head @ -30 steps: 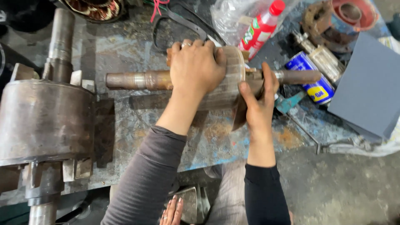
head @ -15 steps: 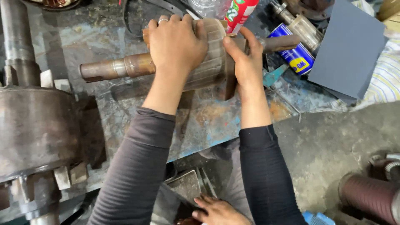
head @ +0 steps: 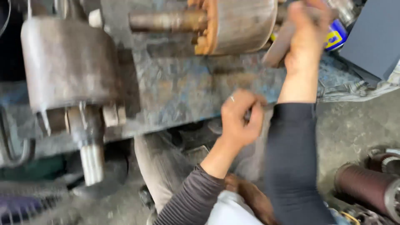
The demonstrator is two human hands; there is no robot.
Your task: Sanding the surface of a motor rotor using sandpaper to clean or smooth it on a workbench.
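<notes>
A worn motor rotor (head: 241, 25) with a rusty shaft (head: 166, 21) lies across the stained metal bench (head: 183, 91) at the top. At the rotor's right end, my right hand (head: 306, 37) is closed around a flat brown strip (head: 277, 46) that leans against it. My left hand (head: 241, 118) is off the rotor, down at the bench's front edge. Its fingers are curled shut, and motion blur hides whether anything is in them.
A heavy grey metal housing (head: 66, 62) with a splined shaft (head: 91, 162) fills the left of the bench. A blue and yellow can (head: 335, 35) and a dark grey board (head: 375, 37) lie at the right. A maroon cylinder (head: 366, 187) rests on the concrete floor.
My left hand has let go of the rotor and dropped to the bench's front edge. My right hand stays at the rotor's right end. The view has moved closer and lower.
</notes>
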